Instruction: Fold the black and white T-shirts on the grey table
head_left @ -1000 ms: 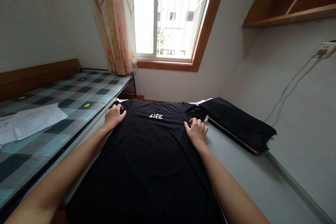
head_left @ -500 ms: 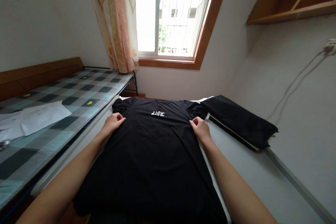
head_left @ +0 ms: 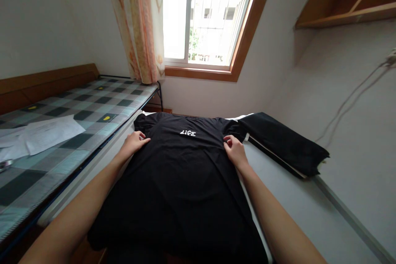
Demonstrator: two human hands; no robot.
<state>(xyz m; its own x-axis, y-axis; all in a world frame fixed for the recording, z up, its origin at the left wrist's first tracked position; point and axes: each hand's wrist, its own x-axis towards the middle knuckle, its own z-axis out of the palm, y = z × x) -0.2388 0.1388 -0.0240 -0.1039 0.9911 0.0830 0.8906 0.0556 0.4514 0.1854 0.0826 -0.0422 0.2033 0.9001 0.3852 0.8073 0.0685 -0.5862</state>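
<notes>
"What's furthest left?"
"A bed [head_left: 21,177] with a checked mattress, and loose papers [head_left: 57,134] lying on it, apart from the cloth."
"And the left hand [head_left: 133,144]?"
"At the left edge of the black shirt [head_left: 182,185], just below the sleeve. Its fingers are curled, thumb reaching forward; whether they pinch fabric, I can't tell."
"Where's the shirt itself?"
"Spread on the white counter [head_left: 272,181], neck end toward the window [head_left: 210,20], hem toward the person, white print [head_left: 188,133] facing up. Laid like that, both sides are within reach."
"The right hand [head_left: 236,152]?"
"It's at the opposite edge, below the other sleeve, fingers bent with their tips close together; any pinch is too small to confirm. One hand per side probably keeps the cloth even."
"And the black bundle [head_left: 281,144]?"
"On the counter by the sleeve, toward the wall [head_left: 355,90], likely there to give the shirt room."
"What differs from a second ago?"
"The fingers are drawn in rather than spread over the cloth, and more of a pale strip shows along the shirt's right side."
</notes>
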